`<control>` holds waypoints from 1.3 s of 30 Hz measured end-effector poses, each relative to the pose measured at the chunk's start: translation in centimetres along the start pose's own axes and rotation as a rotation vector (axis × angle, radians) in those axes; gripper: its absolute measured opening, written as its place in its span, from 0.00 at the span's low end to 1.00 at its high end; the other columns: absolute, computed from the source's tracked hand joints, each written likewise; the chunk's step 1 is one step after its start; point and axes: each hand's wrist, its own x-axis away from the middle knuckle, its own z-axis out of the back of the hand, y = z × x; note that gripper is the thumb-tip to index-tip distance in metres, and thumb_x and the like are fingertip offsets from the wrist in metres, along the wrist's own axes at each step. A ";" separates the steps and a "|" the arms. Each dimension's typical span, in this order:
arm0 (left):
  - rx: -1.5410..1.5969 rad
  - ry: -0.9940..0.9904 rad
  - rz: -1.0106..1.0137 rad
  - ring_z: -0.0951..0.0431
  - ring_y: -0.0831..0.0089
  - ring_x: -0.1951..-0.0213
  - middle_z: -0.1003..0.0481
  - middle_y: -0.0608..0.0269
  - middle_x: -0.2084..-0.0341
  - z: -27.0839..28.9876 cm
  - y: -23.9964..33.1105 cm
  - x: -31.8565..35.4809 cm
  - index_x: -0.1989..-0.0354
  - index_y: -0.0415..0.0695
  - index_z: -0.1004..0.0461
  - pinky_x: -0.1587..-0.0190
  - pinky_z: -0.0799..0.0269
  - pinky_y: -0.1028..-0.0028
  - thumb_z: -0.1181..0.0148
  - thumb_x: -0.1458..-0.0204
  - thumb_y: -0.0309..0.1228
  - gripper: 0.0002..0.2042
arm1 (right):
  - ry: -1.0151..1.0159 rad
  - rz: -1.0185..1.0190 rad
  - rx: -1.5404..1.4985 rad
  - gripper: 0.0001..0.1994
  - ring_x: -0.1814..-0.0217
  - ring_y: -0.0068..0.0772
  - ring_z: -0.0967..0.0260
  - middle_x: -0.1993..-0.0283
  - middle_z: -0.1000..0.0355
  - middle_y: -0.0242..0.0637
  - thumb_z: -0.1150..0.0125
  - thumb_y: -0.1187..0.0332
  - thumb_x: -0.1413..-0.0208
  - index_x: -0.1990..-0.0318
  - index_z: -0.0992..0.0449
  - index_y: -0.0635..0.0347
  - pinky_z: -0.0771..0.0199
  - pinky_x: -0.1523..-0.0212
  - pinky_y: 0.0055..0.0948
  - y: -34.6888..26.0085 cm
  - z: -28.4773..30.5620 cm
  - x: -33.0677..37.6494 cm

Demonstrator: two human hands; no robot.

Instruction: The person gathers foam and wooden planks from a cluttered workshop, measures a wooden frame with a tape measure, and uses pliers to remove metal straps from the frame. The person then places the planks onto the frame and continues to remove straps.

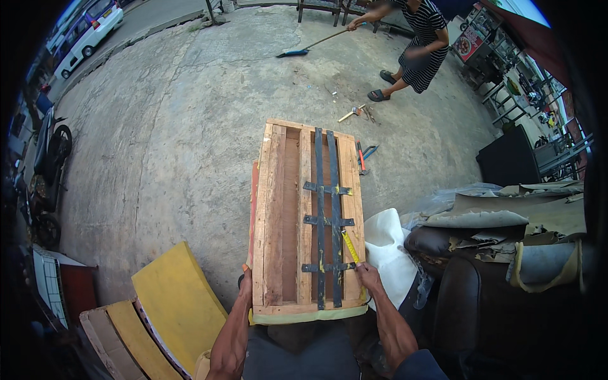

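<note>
A rectangular wooden frame (275, 212) with long slats lies in front of me, its near end by my lap. Two long dark strips (320, 247) run along its right half, crossed by several short dark pieces with yellow marks. My left hand (246, 284) is closed on the frame's left edge near the close corner; its fingers are partly hidden. At the right edge my right hand (367, 277) is closed on a yellow tape measure (350, 246), whose blade slants up and left over the wood. Pale yellow-green padding (310, 316) shows under the near end.
Beyond the frame lie a hammer (350, 114) and tools with red and blue handles (363, 156). Yellow foam blocks (174, 297) stand at left, brown upholstery pieces (468, 297) and a white sheet (387, 244) at right. A person (421, 44) sweeps with a broom (294, 53).
</note>
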 end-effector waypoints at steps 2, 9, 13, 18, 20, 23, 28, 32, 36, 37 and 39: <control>0.000 -0.034 -0.061 0.35 0.56 0.30 0.38 0.47 0.29 -0.6 3.6 4.4 0.25 0.41 0.41 0.30 0.39 0.61 0.71 0.38 0.74 0.49 | -0.035 -0.006 -0.066 0.17 0.74 0.18 0.42 0.76 0.35 0.23 0.44 0.55 0.31 0.65 0.20 0.58 0.41 0.72 0.26 -1.3 -0.8 1.9; -0.804 0.373 -0.325 0.19 0.46 0.50 0.21 0.35 0.54 -10.5 18.7 22.1 0.44 0.32 0.28 0.46 0.28 0.55 0.56 0.37 0.68 0.42 | -0.184 -0.014 -0.554 0.16 0.77 0.20 0.39 0.77 0.37 0.24 0.45 0.52 0.29 0.59 0.24 0.56 0.37 0.75 0.24 -4.1 -2.5 7.7; -1.121 0.545 -0.344 0.21 0.34 0.55 0.22 0.29 0.61 -16.0 19.4 33.9 0.52 0.33 0.30 0.50 0.27 0.47 0.48 0.39 0.64 0.37 | -0.431 -0.112 -0.752 0.17 0.77 0.22 0.37 0.75 0.34 0.26 0.45 0.50 0.29 0.57 0.25 0.55 0.34 0.75 0.27 -2.6 -7.8 12.6; -1.186 0.622 -0.403 0.22 0.31 0.52 0.25 0.28 0.52 -17.7 14.5 33.8 0.41 0.33 0.37 0.49 0.28 0.44 0.43 0.40 0.58 0.36 | -0.491 -0.214 -0.624 0.17 0.76 0.25 0.36 0.74 0.33 0.29 0.48 0.51 0.27 0.56 0.25 0.56 0.32 0.74 0.28 0.4 -14.0 13.2; -1.164 0.664 -0.368 0.23 0.32 0.50 0.27 0.28 0.48 -16.0 10.7 31.8 0.38 0.32 0.39 0.48 0.28 0.44 0.43 0.40 0.58 0.38 | -0.430 -0.259 -0.495 0.17 0.75 0.25 0.34 0.72 0.32 0.30 0.49 0.51 0.27 0.56 0.26 0.56 0.30 0.74 0.29 -0.2 -13.5 13.8; -1.139 0.664 -0.496 0.28 0.36 0.42 0.33 0.31 0.41 -14.3 5.9 31.4 0.32 0.31 0.45 0.41 0.31 0.48 0.41 0.40 0.55 0.42 | -0.301 -0.247 -0.508 0.19 0.74 0.26 0.32 0.70 0.29 0.31 0.51 0.51 0.26 0.57 0.25 0.58 0.27 0.74 0.30 -3.1 -8.5 12.5; -1.185 0.596 -0.704 0.34 0.37 0.38 0.37 0.32 0.37 -18.9 7.0 32.0 0.28 0.30 0.50 0.38 0.36 0.46 0.37 0.44 0.56 0.48 | -0.178 0.312 0.070 0.22 0.66 0.35 0.22 0.67 0.21 0.39 0.54 0.52 0.28 0.62 0.22 0.61 0.21 0.63 0.37 -20.2 3.3 16.6; -1.218 0.562 -0.660 0.36 0.37 0.37 0.41 0.34 0.34 -21.3 6.4 31.8 0.26 0.31 0.54 0.40 0.35 0.43 0.31 0.49 0.58 0.55 | -0.195 0.496 0.710 0.21 0.57 0.58 0.21 0.62 0.19 0.52 0.49 0.50 0.34 0.57 0.16 0.57 0.23 0.50 0.51 -31.4 6.3 20.6; -1.200 0.496 -0.638 0.33 0.38 0.43 0.41 0.33 0.36 -22.2 6.7 31.4 0.26 0.31 0.56 0.44 0.32 0.44 0.28 0.52 0.56 0.57 | -0.192 0.454 0.907 0.21 0.50 0.63 0.22 0.57 0.19 0.56 0.47 0.49 0.36 0.53 0.14 0.51 0.26 0.44 0.53 -34.7 6.2 22.7; -1.197 0.481 -0.637 0.32 0.38 0.44 0.41 0.33 0.36 -22.4 7.5 31.4 0.26 0.31 0.56 0.45 0.31 0.44 0.28 0.52 0.56 0.57 | -0.182 0.445 0.941 0.21 0.50 0.62 0.22 0.57 0.19 0.56 0.47 0.49 0.36 0.53 0.14 0.51 0.26 0.43 0.53 -34.6 6.2 23.0; -1.191 0.445 -0.610 0.31 0.38 0.46 0.41 0.33 0.37 -22.7 8.6 31.8 0.26 0.31 0.56 0.46 0.30 0.44 0.28 0.52 0.56 0.57 | -0.193 0.412 0.991 0.21 0.49 0.61 0.22 0.55 0.19 0.55 0.47 0.48 0.36 0.52 0.14 0.50 0.26 0.43 0.53 -34.1 6.5 23.4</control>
